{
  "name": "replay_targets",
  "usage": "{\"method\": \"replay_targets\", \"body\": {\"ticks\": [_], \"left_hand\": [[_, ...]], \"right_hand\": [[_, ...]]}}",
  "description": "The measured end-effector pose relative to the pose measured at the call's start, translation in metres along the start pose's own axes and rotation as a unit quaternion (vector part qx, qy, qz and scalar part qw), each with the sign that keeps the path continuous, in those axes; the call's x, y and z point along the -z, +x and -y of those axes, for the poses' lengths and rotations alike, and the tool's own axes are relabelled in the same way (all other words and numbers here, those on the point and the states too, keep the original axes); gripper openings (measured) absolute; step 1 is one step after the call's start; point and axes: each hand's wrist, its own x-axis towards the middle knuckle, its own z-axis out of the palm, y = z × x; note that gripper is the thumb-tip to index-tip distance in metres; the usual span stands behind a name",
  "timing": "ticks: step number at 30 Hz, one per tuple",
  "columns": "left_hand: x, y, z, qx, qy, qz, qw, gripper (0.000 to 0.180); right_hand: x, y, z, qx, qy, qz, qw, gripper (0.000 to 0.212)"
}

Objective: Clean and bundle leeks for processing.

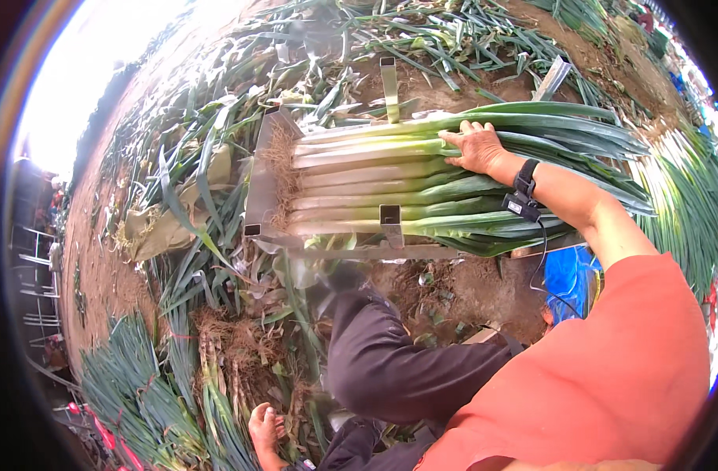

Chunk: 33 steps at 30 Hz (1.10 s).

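The row of thick white-and-green leeks (359, 149) lies side by side in a grey metal frame with square posts (259, 188), roots against its end plate — laid in and roughly evened, it seems, but with no tie visible round them. The right hand (472, 147) rests on the leaves, fingers spread; the left hand (266, 428), loosely curled, holds nothing visible — more long green leeks (681, 184) lie beyond the frame

Bright daylight washes the upper left white; edges bend.
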Motion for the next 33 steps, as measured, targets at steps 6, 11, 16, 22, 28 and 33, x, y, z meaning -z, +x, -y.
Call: {"method": "replay_targets", "body": {"ticks": [6,11,16,22,28,33], "left_hand": [[-0.014,-0.003,-0.023,-0.05,-0.01,0.018,0.999,0.028],[-0.004,-0.004,-0.011,-0.063,0.023,0.037,0.997,0.029],[0.002,-0.02,-0.013,-0.084,0.02,0.008,0.996,0.029],[0.01,-0.031,-0.006,-0.081,0.045,0.03,0.995,0.027],[0.01,-0.028,0.007,-0.089,0.06,0.038,0.994,0.026],[0.006,-0.022,0.012,-0.1,0.039,0.043,0.993,0.026]], "right_hand": [[-0.003,0.001,-0.006,0.023,-0.014,-0.008,1.0,0.059],[0.029,-0.005,-0.007,0.05,0.027,0.052,0.997,0.056],[0.055,-0.044,-0.009,0.063,0.101,0.09,0.989,0.058],[0.035,-0.092,0.033,0.147,0.105,0.072,0.981,0.059],[0.005,-0.099,0.045,0.156,0.088,0.003,0.984,0.057],[0.004,-0.105,0.055,0.125,0.029,0.005,0.992,0.055]]}}
